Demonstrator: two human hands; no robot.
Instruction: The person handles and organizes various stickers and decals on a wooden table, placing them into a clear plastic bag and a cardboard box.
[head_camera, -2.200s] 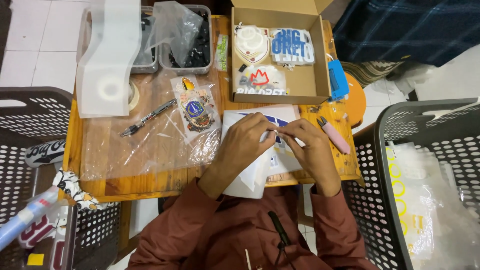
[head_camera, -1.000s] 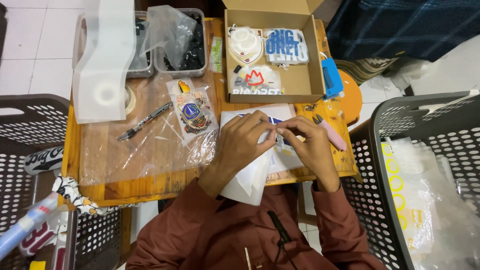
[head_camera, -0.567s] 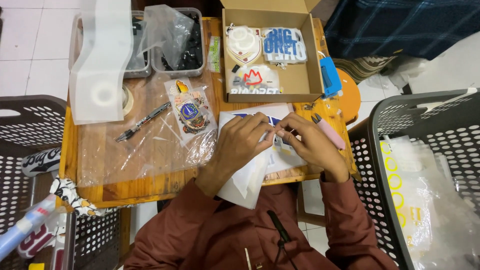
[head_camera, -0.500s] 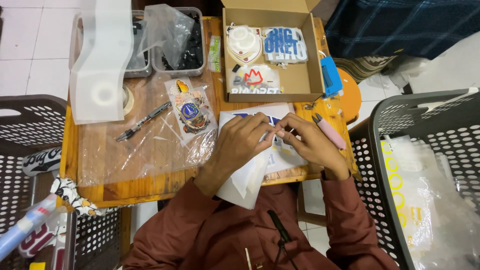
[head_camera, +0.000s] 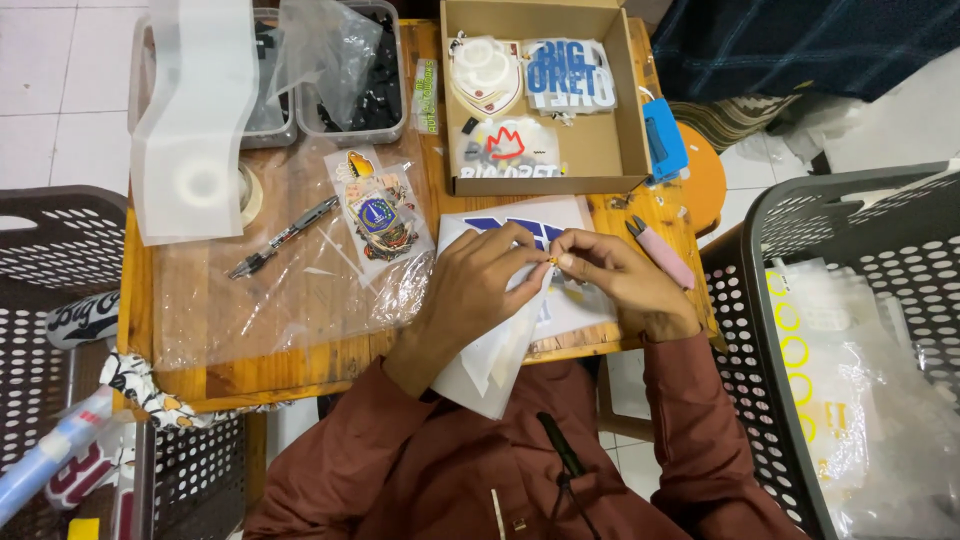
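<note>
Right now both my hands meet at frame centre over the white sticker sheet (head_camera: 560, 300) with blue lettering. My left hand (head_camera: 475, 290) lies on top of the sheet, fingers curled, thumb and forefinger pinched narrow on a tiny yellowish piece (head_camera: 551, 261) at the sheet's upper part. My right hand (head_camera: 615, 280) pinches the same spot from the right, so the fingertips touch. The piece is too small to tell its shape.

The sheet's long axis runs diagonally, from upper right under the cardboard box (head_camera: 630, 130) down to lower left, where its corner hangs off the wooden table (head_camera: 300, 365) edge over my lap. The lettered end points to the top of the frame.

Compared with half a second ago, little differs: hands stay locked together at the same spot and the sheet has not shifted.

Pink-handled pliers (head_camera: 660, 252) lie just right of my right hand. A pen (head_camera: 285, 236) and a bagged emblem sticker (head_camera: 380, 215) sit left of centre on clear plastic.
</note>
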